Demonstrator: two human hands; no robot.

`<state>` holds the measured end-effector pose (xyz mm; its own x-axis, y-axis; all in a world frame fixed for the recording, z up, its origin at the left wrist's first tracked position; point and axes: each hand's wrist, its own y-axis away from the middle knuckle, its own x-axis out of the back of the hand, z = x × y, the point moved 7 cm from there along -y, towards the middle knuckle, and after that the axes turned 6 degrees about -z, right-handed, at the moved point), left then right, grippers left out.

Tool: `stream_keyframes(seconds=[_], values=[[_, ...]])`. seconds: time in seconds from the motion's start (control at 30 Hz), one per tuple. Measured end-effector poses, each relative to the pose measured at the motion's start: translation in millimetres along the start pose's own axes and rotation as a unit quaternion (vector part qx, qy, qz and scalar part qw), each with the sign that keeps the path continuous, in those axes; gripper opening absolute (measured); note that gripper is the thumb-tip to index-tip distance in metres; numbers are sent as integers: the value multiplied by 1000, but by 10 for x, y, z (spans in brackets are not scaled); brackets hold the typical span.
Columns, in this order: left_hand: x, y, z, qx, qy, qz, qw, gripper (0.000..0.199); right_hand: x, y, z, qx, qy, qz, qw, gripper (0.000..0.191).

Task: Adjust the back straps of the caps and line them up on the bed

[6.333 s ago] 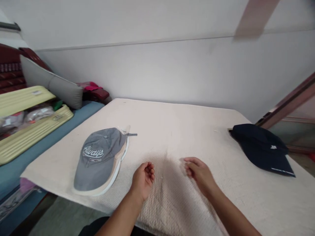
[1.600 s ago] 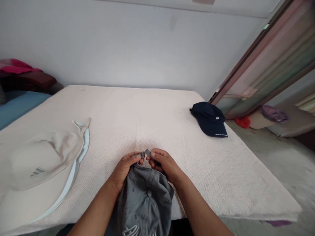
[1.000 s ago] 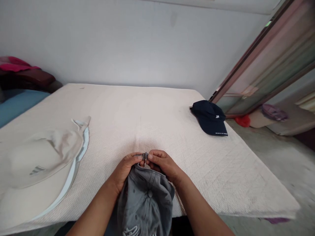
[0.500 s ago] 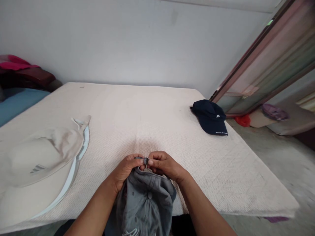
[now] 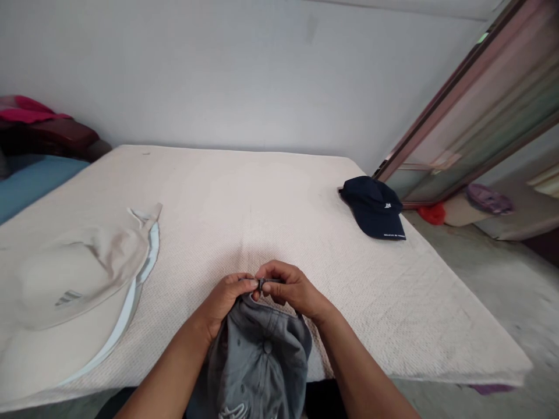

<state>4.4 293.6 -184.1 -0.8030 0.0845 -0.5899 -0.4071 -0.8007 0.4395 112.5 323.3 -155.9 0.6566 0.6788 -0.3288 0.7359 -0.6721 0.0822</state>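
A grey baseball cap [image 5: 266,355] with white stitching hangs at the table's near edge, its crown towards me and its back strap uppermost. My left hand [image 5: 229,297] pinches the strap beside a small dark buckle [image 5: 261,284]. On the buckle's other side, the fingers of my right hand [image 5: 294,288] are closed on the strap. Both hands almost meet at the buckle. The cap's lower part runs out of view at the bottom.
A beige cap [image 5: 65,273] with three dark stripes lies at the left of the cloth-covered table [image 5: 209,203]. A navy cap [image 5: 371,206] sits at the right edge. Behind is a pale wall [image 5: 218,75]; a glass sliding door [image 5: 471,116] stands at right.
My right hand's fingers have shifted slightly up and left over the buckle, and a bit of strap now shows along them. The left hand has barely moved. The other caps lie as before.
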Motion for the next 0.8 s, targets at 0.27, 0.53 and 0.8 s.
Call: stream_keyframes(seconds=[0.27,0.53,0.8], values=[[-23,-15,-15,2,17,12,1000,7,114,17,-9,38,75,34,996,11],[-97,-40,-62,14,47,-7,999,7,188,24,-131,109,-32,100,988,13],[-74,5,-25,-19,71,-24,997,7,226,8,6,52,-67,87,993,13]])
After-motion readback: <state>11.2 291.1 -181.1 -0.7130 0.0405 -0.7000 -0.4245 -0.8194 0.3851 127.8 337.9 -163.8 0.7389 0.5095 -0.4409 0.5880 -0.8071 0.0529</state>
